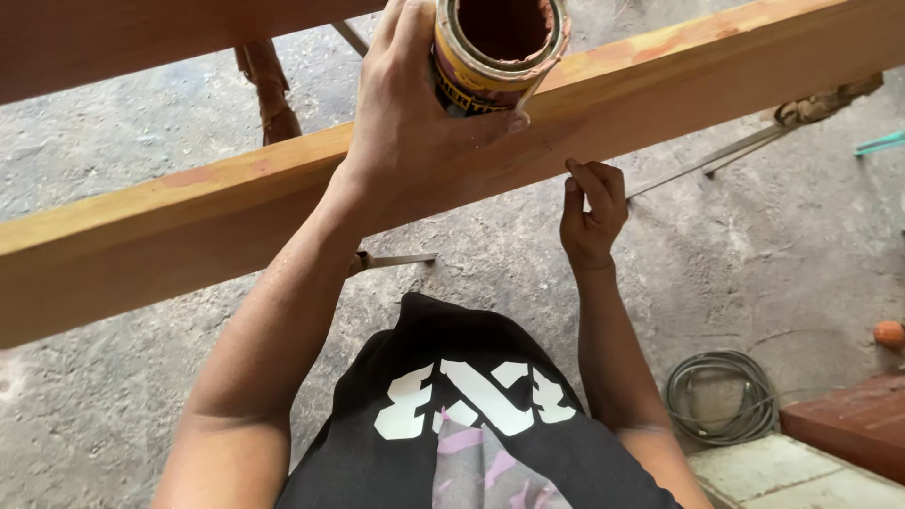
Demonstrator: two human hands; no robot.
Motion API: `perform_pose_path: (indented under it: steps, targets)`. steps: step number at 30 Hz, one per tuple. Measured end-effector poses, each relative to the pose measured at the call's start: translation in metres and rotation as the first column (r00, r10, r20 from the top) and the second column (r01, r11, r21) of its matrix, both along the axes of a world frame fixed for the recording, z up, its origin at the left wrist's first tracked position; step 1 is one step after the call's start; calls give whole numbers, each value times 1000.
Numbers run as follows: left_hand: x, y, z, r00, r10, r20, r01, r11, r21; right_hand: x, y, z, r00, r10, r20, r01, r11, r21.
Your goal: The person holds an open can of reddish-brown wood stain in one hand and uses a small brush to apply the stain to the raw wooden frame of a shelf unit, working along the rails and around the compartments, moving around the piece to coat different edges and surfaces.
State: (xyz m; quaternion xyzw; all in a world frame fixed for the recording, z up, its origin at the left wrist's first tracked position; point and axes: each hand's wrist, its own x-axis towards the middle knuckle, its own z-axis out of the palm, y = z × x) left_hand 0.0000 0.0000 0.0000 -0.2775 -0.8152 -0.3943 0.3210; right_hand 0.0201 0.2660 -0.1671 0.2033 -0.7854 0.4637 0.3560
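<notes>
My left hand [405,113] grips an open round can [500,47] with a yellow label and a reddish-brown inside, holding it against the top of a long wooden plank [189,236]. The plank runs across the view from lower left to upper right. My right hand [592,212] is under the plank's lower edge with its fingers curled and pinched together. A thin pale sliver shows at the fingertips; I cannot tell what it is. A second plank [113,38] crosses the top left.
Rough concrete floor lies below. A coiled grey cable [721,396] rests at the lower right beside a red-brown block [848,424] and a pale slab [782,471]. Metal trestle legs [707,160] and a wrapped post [269,85] stand under the planks.
</notes>
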Motion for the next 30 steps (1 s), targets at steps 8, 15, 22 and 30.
perform_pose_path:
  steps: [8,15,22,30]
  targets:
    - [5,-15,-3,1000,-11,14,11,1000,12,-21,-14,7,990,94,-104,-85,992,91]
    - [5,-2,-21,1000,23,4,-23,999,-27,-58,12,-13,968,82,-237,-47,988,150]
    - [-5,-16,-33,1000,-21,5,21,1000,17,-60,10,-24,966,38,-257,12,982,189]
    - [-22,-31,-45,997,-18,70,16,1000,22,-87,-14,-34,950,166,-266,-101,965,241]
